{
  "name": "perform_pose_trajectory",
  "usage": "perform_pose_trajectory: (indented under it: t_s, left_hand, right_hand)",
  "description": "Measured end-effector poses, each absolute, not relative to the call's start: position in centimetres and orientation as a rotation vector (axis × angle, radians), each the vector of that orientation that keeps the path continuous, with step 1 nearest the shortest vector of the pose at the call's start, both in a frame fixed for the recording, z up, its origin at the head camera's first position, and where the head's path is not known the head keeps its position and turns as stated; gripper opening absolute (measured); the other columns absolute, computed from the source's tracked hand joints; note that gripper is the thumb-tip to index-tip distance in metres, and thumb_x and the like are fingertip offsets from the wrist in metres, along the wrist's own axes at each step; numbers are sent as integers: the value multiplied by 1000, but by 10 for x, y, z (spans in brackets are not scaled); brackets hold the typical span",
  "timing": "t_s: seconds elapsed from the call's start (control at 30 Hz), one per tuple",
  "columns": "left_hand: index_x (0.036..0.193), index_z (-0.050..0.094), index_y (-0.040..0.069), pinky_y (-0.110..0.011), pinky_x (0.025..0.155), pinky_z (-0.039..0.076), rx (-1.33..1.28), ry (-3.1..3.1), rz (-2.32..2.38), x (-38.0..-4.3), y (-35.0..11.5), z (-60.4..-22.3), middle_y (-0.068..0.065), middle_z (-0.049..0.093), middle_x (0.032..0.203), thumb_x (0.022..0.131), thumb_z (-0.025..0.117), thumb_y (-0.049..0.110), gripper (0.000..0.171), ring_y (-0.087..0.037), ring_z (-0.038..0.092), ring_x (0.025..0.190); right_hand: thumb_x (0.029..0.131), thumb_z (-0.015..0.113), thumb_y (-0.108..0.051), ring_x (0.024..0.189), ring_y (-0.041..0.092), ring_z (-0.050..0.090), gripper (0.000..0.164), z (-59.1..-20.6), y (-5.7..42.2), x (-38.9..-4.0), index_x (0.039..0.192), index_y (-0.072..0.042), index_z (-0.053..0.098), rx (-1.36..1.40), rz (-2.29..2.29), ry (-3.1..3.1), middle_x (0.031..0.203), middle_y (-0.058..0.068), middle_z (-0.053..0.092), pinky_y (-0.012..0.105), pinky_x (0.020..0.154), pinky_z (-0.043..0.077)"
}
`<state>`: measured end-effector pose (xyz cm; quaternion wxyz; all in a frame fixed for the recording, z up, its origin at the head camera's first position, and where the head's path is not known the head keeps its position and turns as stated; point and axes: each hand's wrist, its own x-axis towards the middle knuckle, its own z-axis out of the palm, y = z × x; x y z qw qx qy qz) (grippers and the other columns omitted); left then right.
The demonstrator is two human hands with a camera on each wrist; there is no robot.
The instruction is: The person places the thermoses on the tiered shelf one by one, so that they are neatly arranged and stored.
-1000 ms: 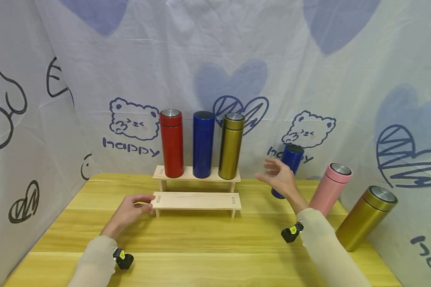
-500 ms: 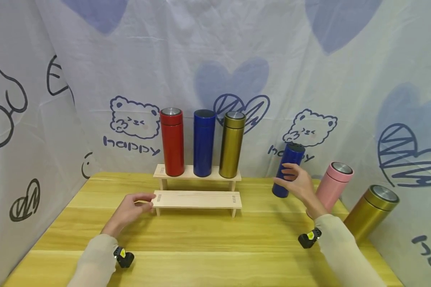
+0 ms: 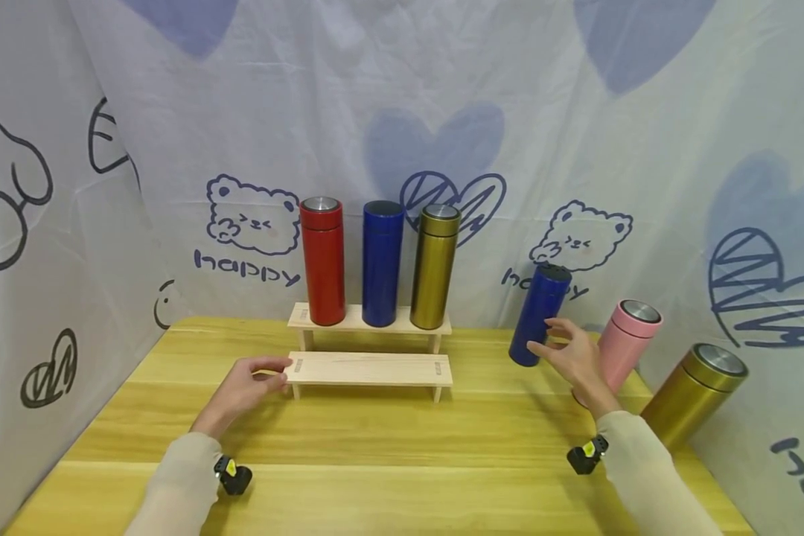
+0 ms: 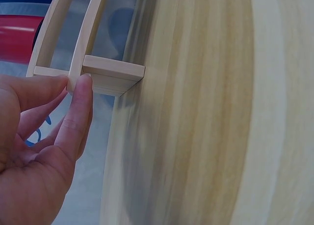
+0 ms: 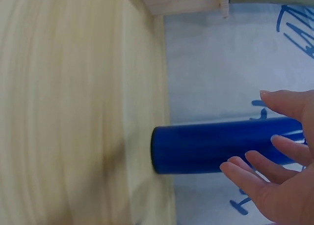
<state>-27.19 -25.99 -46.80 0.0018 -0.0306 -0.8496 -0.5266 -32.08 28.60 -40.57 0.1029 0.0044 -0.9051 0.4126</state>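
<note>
My left hand (image 3: 243, 388) pinches the left end of the lower board of a two-step wooden stand (image 3: 371, 368); in the left wrist view the thumb and fingers (image 4: 78, 112) lie on either side of the board's edge. Beyond the right hand (image 3: 575, 363), a blue thermos (image 3: 537, 313) stands upright on the table. The right hand's fingers are spread, with the thumb apart from them. In the right wrist view this hand overlaps the lid end of the blue thermos (image 5: 196, 147), whose base rests on the table.
On the stand's upper step stand a red thermos (image 3: 324, 275), another blue thermos (image 3: 380, 268) and a gold thermos (image 3: 434, 272). A pink thermos (image 3: 624, 346), partly behind the right hand, and another gold thermos (image 3: 693, 394) stand at the right. A printed curtain (image 3: 268, 97) hangs behind the table (image 3: 388, 461).
My right hand has moved right and down, from overlapping the left side of the blue thermos to its lower right side. The left hand keeps its pinch on the stand.
</note>
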Motion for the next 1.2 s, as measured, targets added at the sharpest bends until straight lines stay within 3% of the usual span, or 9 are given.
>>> perform_pose_trajectory:
  t_s: [0.3,1.2]
  left_hand:
    - [137,61,-7,-18,79,53,-112,-2678,-1629,-272,-259,-466,-30,63,138,99,64,5,40,-23,74,99]
    - [135,62,-9,-18,79,55,-113,-2668,-1628,-271,-260,-466,-31,62,137,99,64,4,39,-25,74,100]
  right_hand:
    - [89,80,-41,124,45,65,80,-421,295,-325,149,1,46,-114,1131,-2690,143,29,60,53,98,57]
    - [91,78,-36,137,48,51,91,-448,290,-345,156,6,31,-271,1285,-2747,152,33,47,56,110,47]
